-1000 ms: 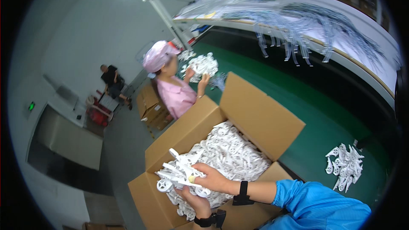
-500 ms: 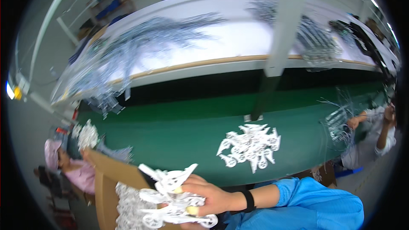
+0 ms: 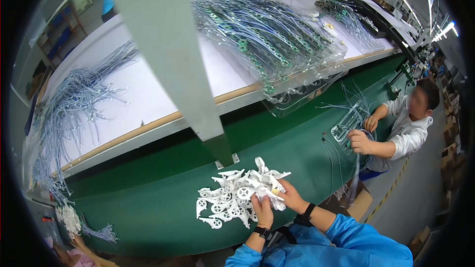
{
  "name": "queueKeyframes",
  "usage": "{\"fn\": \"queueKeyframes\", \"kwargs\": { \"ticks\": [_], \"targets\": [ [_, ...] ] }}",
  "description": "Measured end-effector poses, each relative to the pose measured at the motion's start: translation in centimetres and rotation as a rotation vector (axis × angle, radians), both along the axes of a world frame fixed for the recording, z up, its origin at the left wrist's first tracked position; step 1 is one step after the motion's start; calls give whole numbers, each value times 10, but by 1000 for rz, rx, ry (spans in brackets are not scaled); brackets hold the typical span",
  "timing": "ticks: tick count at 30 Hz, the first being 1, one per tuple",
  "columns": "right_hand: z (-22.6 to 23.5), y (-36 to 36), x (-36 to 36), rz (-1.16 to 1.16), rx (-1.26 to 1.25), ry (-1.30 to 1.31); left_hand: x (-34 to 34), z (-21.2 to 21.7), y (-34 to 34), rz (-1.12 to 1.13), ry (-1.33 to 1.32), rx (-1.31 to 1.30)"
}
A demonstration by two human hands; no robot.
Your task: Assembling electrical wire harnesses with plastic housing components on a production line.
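Observation:
A pile of white plastic parts (image 3: 222, 198), each with a spoked round end and a pointed arm, lies on the green bench. Over its right side my two hands gather a bunch of the same white parts (image 3: 260, 180). My right hand (image 3: 292, 198) grips the bunch from the right, a pale yellow cover on one fingertip. Closed against its lower side is my left hand (image 3: 263, 211), with its thumb and a finger showing. The other fingers are partly hidden by the parts.
A grey post (image 3: 163, 54) stands beyond the pile, before a raised white shelf (image 3: 232, 64). Trays of wired green boards (image 3: 277, 34) and bundles of blue-grey wires (image 3: 69, 104) lie on it. At right a co-worker (image 3: 405, 123) handles wires; another person's arm (image 3: 86, 252) shows at lower left.
My view has swung right, and the cardboard box of white parts has left it. My right hand has brought a bunch from the box to the bench pile. Both hands now hold it.

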State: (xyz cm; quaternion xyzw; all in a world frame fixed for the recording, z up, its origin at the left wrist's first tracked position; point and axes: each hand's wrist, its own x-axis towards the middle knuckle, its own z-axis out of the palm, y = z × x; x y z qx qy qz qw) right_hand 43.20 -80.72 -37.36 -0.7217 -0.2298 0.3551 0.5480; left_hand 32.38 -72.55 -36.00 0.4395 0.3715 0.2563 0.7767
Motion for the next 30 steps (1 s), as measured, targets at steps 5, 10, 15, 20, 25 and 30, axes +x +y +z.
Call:
{"fn": "queueKeyframes", "kwargs": {
  "ticks": [5, 10, 15, 20, 25, 30],
  "targets": [
    [6, 22, 13, 32, -134, -438, -8, -28, 19, -93, 307, 189],
    [3, 13, 26, -73, -202, -377, -19, -11, 40, -154, 443, 302],
    [22, 13, 32, -68, -355, -636, -80, 54, 58, -145, 463, 380],
    [79, 42, 16, 9, -393, -1184, -203, 184, 72, -253, 135, 88],
    [203, 133, -142, 503, 75, -332, -391, 255, 24, 195, -21, 24],
    [242, 189, -387, 1526, 431, 112, -572, 218, -32, 1069, 564, 32]
  ]
}}
